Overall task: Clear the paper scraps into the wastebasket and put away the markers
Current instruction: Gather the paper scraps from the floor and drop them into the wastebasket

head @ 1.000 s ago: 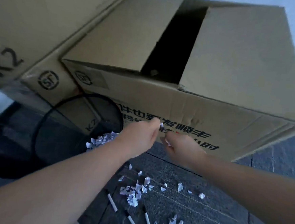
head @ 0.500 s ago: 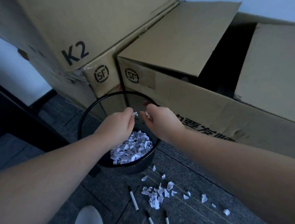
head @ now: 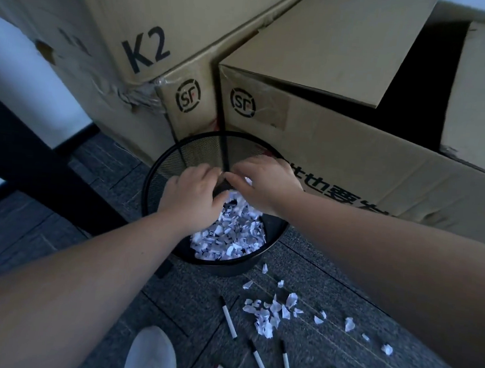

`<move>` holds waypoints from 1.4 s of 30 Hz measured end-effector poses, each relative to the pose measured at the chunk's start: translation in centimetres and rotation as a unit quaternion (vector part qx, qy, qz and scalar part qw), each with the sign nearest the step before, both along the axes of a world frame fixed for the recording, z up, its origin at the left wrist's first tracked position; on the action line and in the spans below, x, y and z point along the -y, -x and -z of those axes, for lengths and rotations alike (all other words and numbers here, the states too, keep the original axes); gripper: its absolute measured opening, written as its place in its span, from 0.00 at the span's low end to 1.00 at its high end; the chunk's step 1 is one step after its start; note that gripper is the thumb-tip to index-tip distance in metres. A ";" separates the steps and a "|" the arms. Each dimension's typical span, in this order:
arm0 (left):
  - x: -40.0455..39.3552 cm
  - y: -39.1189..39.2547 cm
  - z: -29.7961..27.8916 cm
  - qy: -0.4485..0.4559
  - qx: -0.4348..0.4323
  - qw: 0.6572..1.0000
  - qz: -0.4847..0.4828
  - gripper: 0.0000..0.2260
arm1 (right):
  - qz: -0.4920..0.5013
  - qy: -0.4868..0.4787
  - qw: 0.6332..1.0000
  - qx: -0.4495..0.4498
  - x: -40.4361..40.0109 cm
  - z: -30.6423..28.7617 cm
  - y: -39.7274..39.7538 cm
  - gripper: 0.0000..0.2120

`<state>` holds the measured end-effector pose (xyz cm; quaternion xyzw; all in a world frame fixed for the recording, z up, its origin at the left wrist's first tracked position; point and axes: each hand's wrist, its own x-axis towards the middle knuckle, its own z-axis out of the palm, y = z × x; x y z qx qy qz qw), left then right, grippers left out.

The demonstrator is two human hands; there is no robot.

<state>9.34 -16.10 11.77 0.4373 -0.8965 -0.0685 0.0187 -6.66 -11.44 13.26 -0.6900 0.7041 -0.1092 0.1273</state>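
1. Both hands hover over the basket [head: 160,174] with fingertips nearly meeting, and motion blur hides whether anything is pinched between them; how far either is closed cannot be told.
2. The left hand [head: 193,197] is knuckles up, fingers bent downward over the heap; the right hand [head: 264,182] reaches in from the far rim, fingers curled toward the left.
3. The basket is black mesh, round, and holds a heap of white scraps [head: 231,238] directly beneath the hands.
4. More loose scraps [head: 268,313] lie on the dark floor [head: 58,227], nearer the person than the hands, below the right forearm.
5. White markers [head: 228,317] with dark caps lie beside those scraps; some are cut off by the bottom edge.
6. A pale rounded object [head: 150,356] under the left forearm is cut off and unclear.
7. Cardboard boxes [head: 326,132] stand beyond the hands, just behind the basket.
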 end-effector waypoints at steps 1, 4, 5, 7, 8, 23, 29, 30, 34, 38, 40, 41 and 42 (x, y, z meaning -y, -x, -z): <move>0.0 -0.2 0.0 0.003 0.022 1.000 -0.011 0.26 | -0.009 -0.013 1.000 -0.003 -0.1 -0.1 0.1 0.22; 0.2 -0.6 0.1 -0.023 0.091 0.995 -0.034 0.32 | -0.038 -0.042 0.998 -0.008 -0.5 0.0 0.4 0.25; 0.2 -0.7 0.0 -0.027 0.106 0.993 -0.036 0.33 | -0.047 -0.046 0.998 -0.010 -0.7 0.0 0.5 0.26; 0.1 -0.9 -0.3 -0.029 0.113 0.993 -0.033 0.33 | -0.057 -0.046 0.997 -0.008 -0.9 0.1 0.7 0.26; 0.0 -0.9 -0.5 -0.028 0.112 0.993 -0.031 0.33 | -0.059 -0.041 0.997 -0.006 -1.0 0.1 0.8 0.26; -4.3 7.0 -6.0 0.025 0.064 0.993 0.097 0.30 | -0.016 0.036 0.999 0.003 -9.0 -1.5 7.2 0.30; -8.4 11.9 -5.9 0.018 -0.001 0.981 0.195 0.29 | 0.042 -0.011 0.999 0.024 -15.4 0.9 10.7 0.33; -9.3 12.5 -5.3 0.013 -0.004 0.978 0.210 0.29 | 0.045 -0.009 0.999 0.023 -16.5 1.9 11.1 0.32; -12.4 14.4 -1.8 -0.021 0.023 0.966 0.258 0.28 | 0.046 -0.037 0.998 0.029 -20.7 7.2 12.0 0.30; -14.6 14.7 3.4 -0.071 0.061 0.960 0.265 0.28 | 0.046 -0.076 0.995 0.050 -24.0 12.2 11.4 0.35; -15.4 14.4 6.2 -0.085 0.087 0.955 0.270 0.28 | 0.042 -0.086 0.994 0.051 -25.4 14.4 10.8 0.34; -15.7 14.1 7.5 -0.092 0.098 0.952 0.274 0.28 | 0.037 -0.094 0.994 0.049 -26.2 15.5 10.4 0.34; -16.0 13.8 8.8 -0.101 0.108 0.949 0.278 0.28 | 0.029 -0.108 0.993 0.043 -26.9 16.6 10.0 0.35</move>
